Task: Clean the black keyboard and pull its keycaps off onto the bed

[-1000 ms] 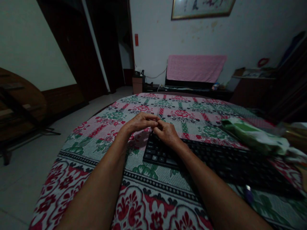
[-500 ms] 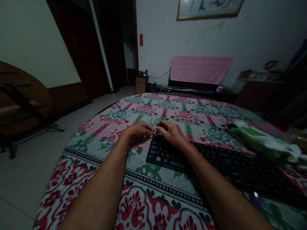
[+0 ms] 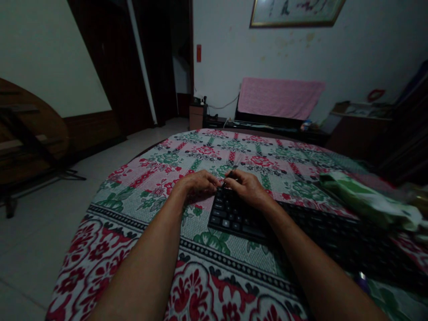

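Observation:
A black keyboard (image 3: 240, 226) lies at a slant on the table, with its left part in front of me. My left hand (image 3: 202, 183) rests at its far left corner, fingers curled together and tips at the edge. Whatever they may pinch is too small to see. Over the same corner, my right hand (image 3: 245, 185) is closed, thumb and forefinger pinching a small dark thing (image 3: 231, 174). Most of that thing is hidden, so I cannot tell its kind. The two hands' fingertips nearly meet, and my right forearm covers part of the keys.
A patterned cloth (image 3: 150, 249) covers the table. Right of the keyboard lies a green and white plastic package (image 3: 364, 196). A small purple object (image 3: 362, 281) sits beside my right forearm. Behind, a pink towel (image 3: 281, 98) hangs over a dark screen.
The view has shifted slightly, and both hands stay at the keyboard's corner. The dark thing in my right hand stood up thin and long; now only a short end shows.

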Demonstrator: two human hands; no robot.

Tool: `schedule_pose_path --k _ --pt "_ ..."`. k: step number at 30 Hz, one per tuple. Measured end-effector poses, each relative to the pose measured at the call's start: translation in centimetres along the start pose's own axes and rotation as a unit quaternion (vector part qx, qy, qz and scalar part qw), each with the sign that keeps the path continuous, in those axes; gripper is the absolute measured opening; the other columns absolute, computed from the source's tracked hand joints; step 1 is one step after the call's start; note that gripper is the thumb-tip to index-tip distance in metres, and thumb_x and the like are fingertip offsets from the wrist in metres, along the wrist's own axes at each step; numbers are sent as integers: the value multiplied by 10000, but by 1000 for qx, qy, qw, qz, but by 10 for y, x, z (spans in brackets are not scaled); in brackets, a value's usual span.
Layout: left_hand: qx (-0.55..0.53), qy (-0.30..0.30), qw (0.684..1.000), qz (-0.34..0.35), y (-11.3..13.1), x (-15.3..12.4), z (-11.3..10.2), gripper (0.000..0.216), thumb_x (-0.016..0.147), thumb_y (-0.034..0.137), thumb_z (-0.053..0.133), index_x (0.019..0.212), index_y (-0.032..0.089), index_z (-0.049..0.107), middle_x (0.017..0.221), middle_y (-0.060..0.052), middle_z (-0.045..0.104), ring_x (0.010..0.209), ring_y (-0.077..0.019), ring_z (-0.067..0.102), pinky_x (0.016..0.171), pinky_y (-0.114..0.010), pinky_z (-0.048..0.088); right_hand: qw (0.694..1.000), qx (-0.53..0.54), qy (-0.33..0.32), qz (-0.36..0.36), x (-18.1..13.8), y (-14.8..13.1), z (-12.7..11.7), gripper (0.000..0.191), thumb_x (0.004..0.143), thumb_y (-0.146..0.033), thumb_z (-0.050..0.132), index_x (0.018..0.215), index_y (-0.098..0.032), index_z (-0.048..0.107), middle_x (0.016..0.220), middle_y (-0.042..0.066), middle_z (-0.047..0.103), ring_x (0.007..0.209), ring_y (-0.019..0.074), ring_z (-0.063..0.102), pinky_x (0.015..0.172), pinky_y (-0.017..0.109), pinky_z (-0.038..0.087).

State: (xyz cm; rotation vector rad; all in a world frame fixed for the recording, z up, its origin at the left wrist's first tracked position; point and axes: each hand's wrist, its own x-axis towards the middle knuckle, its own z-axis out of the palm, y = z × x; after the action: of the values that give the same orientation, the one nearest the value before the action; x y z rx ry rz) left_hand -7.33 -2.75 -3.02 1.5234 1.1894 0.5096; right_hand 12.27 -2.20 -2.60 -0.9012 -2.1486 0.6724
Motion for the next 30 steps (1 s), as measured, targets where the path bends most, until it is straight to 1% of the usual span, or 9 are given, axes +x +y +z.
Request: schedule_pose_path --k 4,7,11,18,21,23,25,28,30 --pt "-21 -29 999 -17 4 -4 0 184 588 154 595 767 134 633 474 57 462 410 -65 363 440 -217 249 999 30 -17 21 -1 1 -2 192 812 -309 482 914 -182 582 799 12 651 735 137 590 698 271 453" --pt "-7 -36 999 -23 6 -4 0 150 587 144 593 734 138 620 465 58 459 407 -66 362 434 -220 249 998 46 -29 20 -1 0 -3 192 813 -321 484 900 -175 575 785 10 644 728 135 590 705 274 455" --pt "20 -41 998 -35 9 -4 -1 193 566 124 594 756 148 615 494 56 498 435 -74 399 453 -220 284 998 43 -36 17 -2 -2 -3 189 804 -329 504 871 -174 590 809 22 651 758 146 597 717 282 456" --pt "-14 -23 998 -57 9 -6 3 216 565 117 587 777 155 585 486 55 528 418 -79 435 451 -220 304 999 20 -34 1 -8 -6 -1 159 811 -301 505 881 -184 586 804 21 650 749 142 596 693 264 445" --pt "7 -16 997 -71 8 -2 2 190 577 133 584 766 157 598 496 42 555 454 -94 488 474 -223 337 1000 -6 -22 -14 -11 -9 1 146 811 -294 507 872 -187 585 780 15 640 723 138 586 671 253 431" --pt "35 -4 996 -78 10 -2 0 189 581 142 589 767 157 616 503 41 562 460 -93 492 482 -224 347 1000 -17 -16 -20 -12 -13 1 142 816 -286 500 870 -186 584 767 11 633 711 134 576 659 247 420" --pt "57 5 996 -71 15 -5 -2 219 580 149 606 796 156 638 520 43 570 465 -87 486 490 -221 350 1000 -22 -12 -18 -12 -15 2 142 819 -282 496 873 -184 584 758 9 626 704 132 568 648 242 412" --pt "73 -2 997 -39 24 -13 -2 260 585 186 642 843 163 662 588 35 598 524 -90 512 523 -216 363 999 -33 -4 -20 -11 -18 2 139 818 -280 501 851 -184 595 755 11 614 699 130 550 644 241 404" --pt "82 -11 997 -10 30 -17 -1 226 592 217 652 812 165 668 592 36 589 540 -88 510 531 -211 356 998 -48 9 -32 -10 -18 2 130 807 -270 518 833 -182 610 769 21 601 730 137 541 660 246 403"
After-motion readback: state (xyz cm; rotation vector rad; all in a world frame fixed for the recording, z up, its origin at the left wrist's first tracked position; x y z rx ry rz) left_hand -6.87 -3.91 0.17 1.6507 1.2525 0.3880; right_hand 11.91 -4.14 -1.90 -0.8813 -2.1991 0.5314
